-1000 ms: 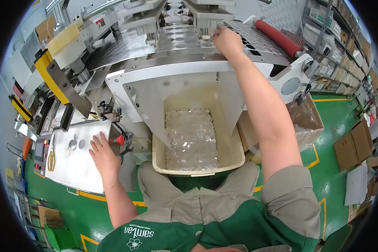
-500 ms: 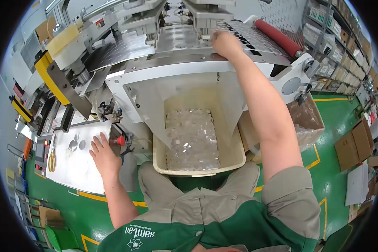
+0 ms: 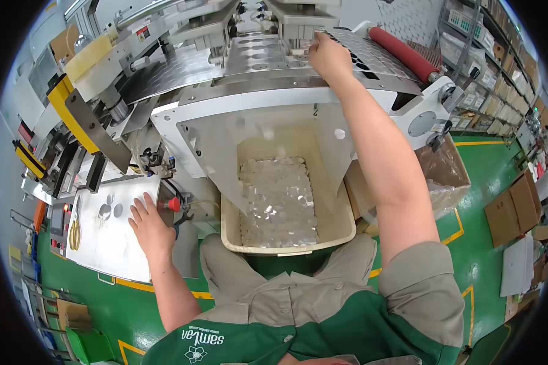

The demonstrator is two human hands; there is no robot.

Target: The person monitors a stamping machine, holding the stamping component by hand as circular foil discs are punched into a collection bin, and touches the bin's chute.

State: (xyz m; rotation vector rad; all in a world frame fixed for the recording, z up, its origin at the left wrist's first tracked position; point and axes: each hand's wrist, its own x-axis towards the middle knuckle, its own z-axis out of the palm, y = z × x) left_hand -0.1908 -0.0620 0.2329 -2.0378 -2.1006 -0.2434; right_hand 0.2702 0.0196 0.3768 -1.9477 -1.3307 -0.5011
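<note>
My left hand (image 3: 150, 226) lies with spread fingers at the right edge of a white worktop (image 3: 112, 246). Several small grey discs (image 3: 105, 210) and a pair of yellow-handled scissors (image 3: 75, 234) are on that surface. Up at the machine, my right hand (image 3: 331, 59) is closed, its fingertips beside a metal press head (image 3: 298, 33) and the edge of a sheet with punched round holes (image 3: 362, 52). Whether anything is pinched there is hidden. Below the machine, a cream plastic bin (image 3: 228, 225) holds a heap of shiny clear discs (image 3: 277, 204).
A red roller (image 3: 405, 56) sits at the machine's right end. Yellow guards (image 3: 73, 112) and a red knob (image 3: 175, 204) are on the left. Cardboard boxes (image 3: 514, 204) stand on the green floor, and loaded shelves (image 3: 487, 67) line the right side.
My right hand has shifted slightly up and back along the sheet. Several pale discs now show in the space above the bin. My left hand stays in place.
</note>
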